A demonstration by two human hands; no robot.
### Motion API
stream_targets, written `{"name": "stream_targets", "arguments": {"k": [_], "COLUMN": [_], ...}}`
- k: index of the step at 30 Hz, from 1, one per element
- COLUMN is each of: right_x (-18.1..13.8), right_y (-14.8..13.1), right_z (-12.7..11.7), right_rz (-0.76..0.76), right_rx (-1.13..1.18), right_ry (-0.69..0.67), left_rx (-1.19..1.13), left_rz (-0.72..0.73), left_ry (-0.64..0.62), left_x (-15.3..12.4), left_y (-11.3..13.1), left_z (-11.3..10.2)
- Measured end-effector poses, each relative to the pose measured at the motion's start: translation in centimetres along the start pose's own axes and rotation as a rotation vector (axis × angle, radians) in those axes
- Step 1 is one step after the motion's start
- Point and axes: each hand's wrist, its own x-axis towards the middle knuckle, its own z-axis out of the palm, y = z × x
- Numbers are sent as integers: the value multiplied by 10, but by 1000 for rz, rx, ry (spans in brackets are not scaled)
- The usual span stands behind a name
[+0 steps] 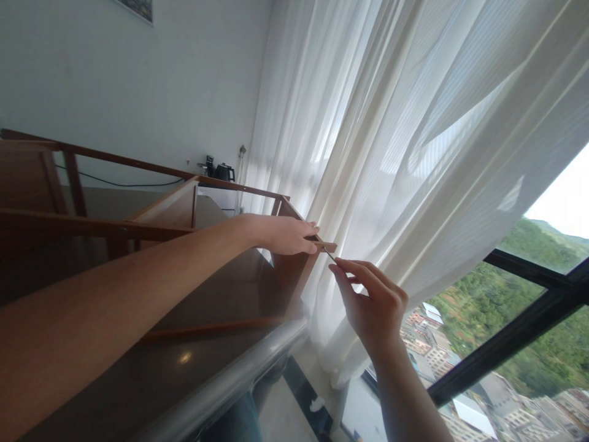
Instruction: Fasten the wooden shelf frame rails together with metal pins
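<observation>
My left hand (pixel 288 234) lies over the near corner of a brown wooden frame, its fingers and thumb on either side of the end of a wooden rail (pixel 329 247). A thin metal rod (pixel 330 255), slim like a hex key, is pinched between the thumb and fingers of my right hand (pixel 370 298). The rod's tip meets the rail end, just beyond my left fingertips. Whether it sits in a hole there is too small to tell. Below the rail, a wooden side panel (pixel 294 273) slopes down, partly hidden by my left hand.
Long rails (pixel 151 167) and dividing panels (pixel 170 205) of the frame stretch to the left. White curtains (pixel 359 153) hang close behind the rail end. A black kettle (pixel 224 172) stands near the wall. At right is a black-framed window (pixel 515 331); clear plastic wrap (pixel 257 362) lies along the front edge.
</observation>
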Motion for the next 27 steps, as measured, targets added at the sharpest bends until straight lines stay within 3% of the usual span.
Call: {"name": "stream_targets", "arguments": {"k": [8,14,27], "right_x": [-1,-2,-4], "right_y": [1,2,10], "right_z": [2,0,-2], "right_rz": [27,3,-20], "right_rx": [-77,-52,-32], "right_ry": [92,27,30], "left_rx": [12,1,-11], "left_rz": [7,1,-1], "left_ry": [-1,-4,-2], "left_x": [-1,-2,1], "left_y": [1,2,-3], "left_z": [-1,-1,1]}}
